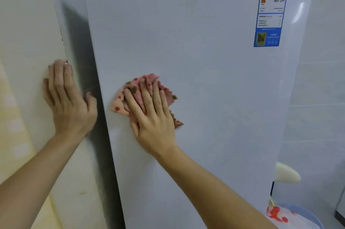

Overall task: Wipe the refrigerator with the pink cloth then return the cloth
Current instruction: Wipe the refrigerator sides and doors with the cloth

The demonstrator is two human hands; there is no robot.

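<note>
A pale grey refrigerator is seen from close in front. The pink cloth, spotted with red and green, is pressed against the door front under the right hand. The fingers are spread and nearly straight, so the cloth is pushed flat, not gripped. The left hand is laid open on a cream wall beside the refrigerator's side, holding nothing, its thumb reaching toward the grey side panel.

Because the cloth is bunched and only pinned by a flat palm, it could probably slip out or fall during a fast stroke. A blue energy label is stuck well above and to the right of the right hand; its edges might be lifted if rubbed hard.

The refrigerator's top and bottom are cut off. Where the cloth is to be returned is not shown. Whether the cloth is damp cannot be told. Below and right of the right arm, a blue bin is only partly visible.
</note>
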